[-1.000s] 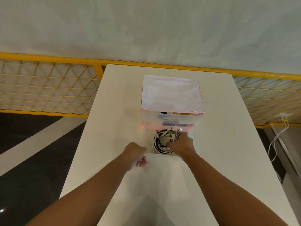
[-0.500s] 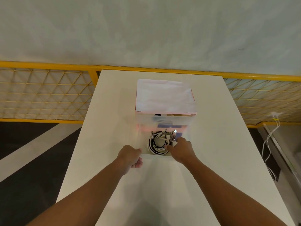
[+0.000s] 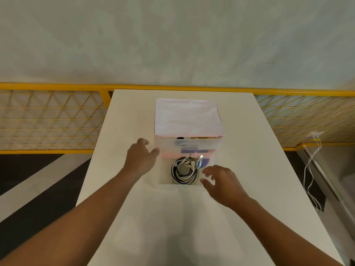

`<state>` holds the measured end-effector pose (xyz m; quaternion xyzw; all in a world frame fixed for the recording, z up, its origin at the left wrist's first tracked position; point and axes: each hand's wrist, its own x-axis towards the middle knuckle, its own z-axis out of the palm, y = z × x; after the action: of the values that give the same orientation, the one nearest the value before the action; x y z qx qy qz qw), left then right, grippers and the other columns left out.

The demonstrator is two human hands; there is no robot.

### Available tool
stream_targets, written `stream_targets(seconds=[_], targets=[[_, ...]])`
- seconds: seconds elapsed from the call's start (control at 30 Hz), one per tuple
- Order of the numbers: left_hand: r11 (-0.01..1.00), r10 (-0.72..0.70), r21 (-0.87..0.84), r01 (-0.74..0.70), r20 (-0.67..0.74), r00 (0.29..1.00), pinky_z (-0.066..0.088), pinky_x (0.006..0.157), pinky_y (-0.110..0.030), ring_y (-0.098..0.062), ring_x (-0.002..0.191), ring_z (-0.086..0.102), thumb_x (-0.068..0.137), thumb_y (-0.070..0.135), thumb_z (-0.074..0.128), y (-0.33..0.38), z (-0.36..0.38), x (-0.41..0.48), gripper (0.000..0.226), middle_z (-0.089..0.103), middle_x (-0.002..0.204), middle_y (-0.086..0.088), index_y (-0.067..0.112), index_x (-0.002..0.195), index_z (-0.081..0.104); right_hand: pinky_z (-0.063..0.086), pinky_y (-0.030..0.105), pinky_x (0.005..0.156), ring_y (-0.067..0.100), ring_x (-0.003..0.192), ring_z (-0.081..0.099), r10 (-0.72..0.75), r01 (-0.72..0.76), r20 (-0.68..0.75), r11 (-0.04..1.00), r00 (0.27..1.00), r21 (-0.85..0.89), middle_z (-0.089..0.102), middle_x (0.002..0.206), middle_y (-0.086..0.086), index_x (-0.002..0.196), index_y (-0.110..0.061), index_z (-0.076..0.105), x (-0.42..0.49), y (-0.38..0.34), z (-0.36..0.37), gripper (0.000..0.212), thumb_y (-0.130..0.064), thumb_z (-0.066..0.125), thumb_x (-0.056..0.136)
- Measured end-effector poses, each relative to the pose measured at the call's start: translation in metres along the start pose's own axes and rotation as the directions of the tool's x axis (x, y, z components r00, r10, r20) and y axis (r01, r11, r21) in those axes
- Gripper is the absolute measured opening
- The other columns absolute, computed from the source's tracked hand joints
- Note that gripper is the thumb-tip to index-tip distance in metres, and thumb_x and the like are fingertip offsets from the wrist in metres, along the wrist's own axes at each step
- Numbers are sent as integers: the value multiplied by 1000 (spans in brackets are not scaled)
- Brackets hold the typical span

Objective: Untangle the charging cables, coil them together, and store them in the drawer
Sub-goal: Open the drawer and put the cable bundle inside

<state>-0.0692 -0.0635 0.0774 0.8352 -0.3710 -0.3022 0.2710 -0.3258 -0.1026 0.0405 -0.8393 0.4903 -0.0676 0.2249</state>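
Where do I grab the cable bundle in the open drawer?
Grip the near curve of the cable coil, coming straight down from above: the drawer walls fence its sides, and the plug ends stick up at its far edge.

Cable plugs [image 3: 200, 158] too small to identify; upper drawer [image 3: 189, 144] contents blurred.

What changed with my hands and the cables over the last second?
The right hand let go of the cables and pulled back toward you, open by the front right corner of the drawer. The left hand left the drawer's front edge and moved forward to the left side of the box. The cables stayed coiled in the open drawer.
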Motion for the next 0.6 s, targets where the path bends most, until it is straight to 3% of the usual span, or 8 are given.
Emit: stream_targets(seconds=[0.1, 0.17, 0.3, 0.37, 0.47, 0.6], targets=[[998, 56, -38, -56, -20, 998, 42, 101, -36, -30, 129, 50, 96, 42, 57, 20, -7, 11, 61, 55, 139, -13, 11, 146, 41, 48, 29, 95, 17, 110, 63, -69, 71, 52, 997, 996, -35, 68, 125, -4, 130, -22, 65, -8, 3, 6, 37, -34, 64, 96], [999, 36, -31, -36, -1, 999, 40, 99, -36, -31, 133, 46, 98, 49, 51, 28, -7, 19, 64, 51, 144, -10, 9, 147, 40, 48, 32, 96, 22, 112, 62, -97, 102, 79, 993, 992, -65, 67, 126, -2, 134, -24, 62, -10, 4, 12, 39, -34, 63, 96], [1000, 14, -8, -14, 3, 1000, 42, 81, -40, -39, 118, 52, 101, 51, 40, 35, 3, 33, 59, 58, 128, -22, -4, 116, 55, 44, 31, 98, 22, 115, 59, -108, 122, 129, 987, 986, -107, 66, 128, -2, 136, -25, 59, -10, 4, 24, 38, -35, 56, 100], [999, -22, -50, 22, 9, 1000, 39, 75, -36, -39, 115, 54, 102, 47, 41, 37, 8, 37, 51, 61, 122, -23, 0, 104, 58, 42, 30, 98, 20, 114, 59, -117, 136, 144, 982, 983, -133, 66, 125, -3, 135, -25, 60, -9, 6, 30, 36, -35, 52, 102], [988, -81, -129, 81, 8, 997, 35, 71, -29, -34, 103, 55, 102, 41, 43, 37, 13, 41, 43, 63, 109, -15, 4, 110, 63, 46, 31, 87, 22, 104, 63, -123, 137, 105, 982, 987, -132, 71, 113, -1, 126, -25, 68, -6, 8, 36, 28, -28, 53, 102], [973, -119, -194, 122, 26, 993, 35, 60, -27, -28, 88, 52, 100, 34, 49, 32, 13, 46, 27, 59, 92, -5, 13, 98, 64, 48, 29, 72, 22, 90, 65, -121, 129, 73, 985, 990, -117, 74, 100, -2, 113, -25, 74, 2, 13, 40, 23, -23, 56, 100]])
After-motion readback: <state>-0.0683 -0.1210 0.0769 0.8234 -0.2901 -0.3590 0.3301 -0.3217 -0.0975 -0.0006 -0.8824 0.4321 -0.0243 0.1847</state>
